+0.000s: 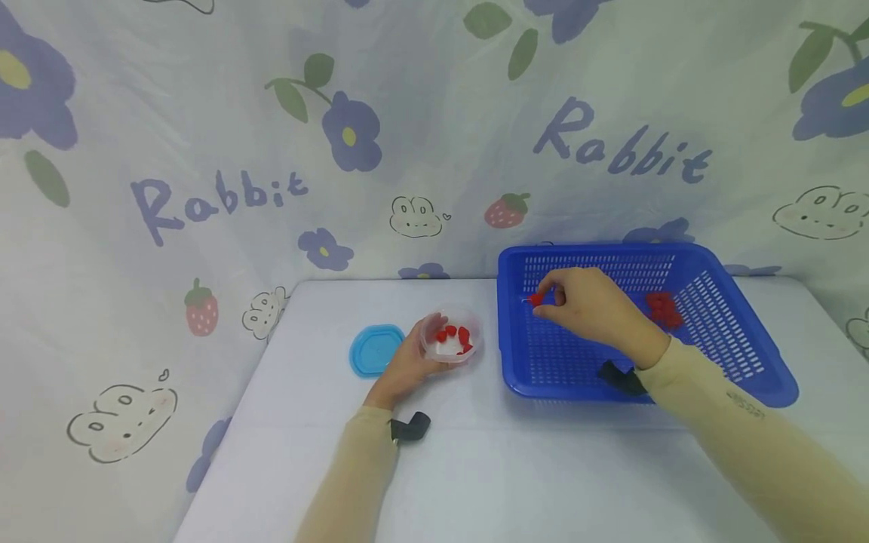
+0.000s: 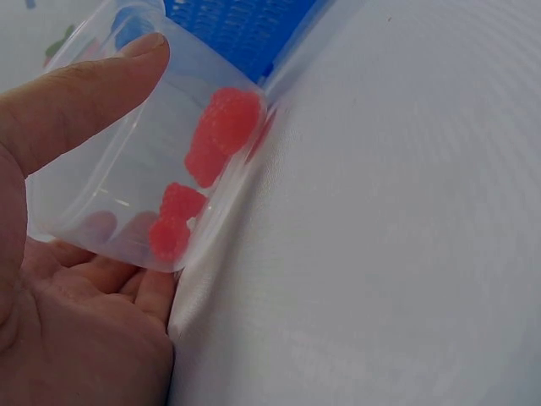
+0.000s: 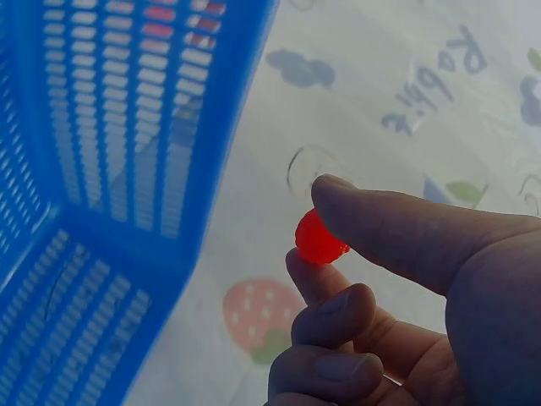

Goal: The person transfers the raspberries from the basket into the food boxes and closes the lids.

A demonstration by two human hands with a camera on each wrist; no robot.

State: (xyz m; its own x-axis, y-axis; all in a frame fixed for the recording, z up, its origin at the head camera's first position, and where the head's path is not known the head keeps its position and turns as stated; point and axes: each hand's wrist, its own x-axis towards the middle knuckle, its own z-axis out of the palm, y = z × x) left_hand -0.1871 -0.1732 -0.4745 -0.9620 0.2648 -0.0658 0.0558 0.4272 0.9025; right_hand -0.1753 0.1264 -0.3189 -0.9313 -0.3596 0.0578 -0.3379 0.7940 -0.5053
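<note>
Between thumb and forefinger, my right hand (image 1: 584,302) pinches a red raspberry (image 3: 319,238) over the left part of a blue plastic basket (image 1: 511,332). My left hand (image 1: 409,363) grips a clear plastic tub (image 2: 110,173) on the white table, its thumb across the near side and its other fingers around the far side. The tub stands open at the top, to the left of the basket. Several raspberries (image 2: 234,121) lie on the tub's bottom, seen through its wall in the left wrist view.
More raspberries (image 1: 663,309) lie together at the basket's right side. A light blue lid (image 1: 376,351) rests on the table (image 1: 462,467) just left of the tub. Behind the table hangs a patterned cloth (image 1: 434,136), close to the basket's back rim.
</note>
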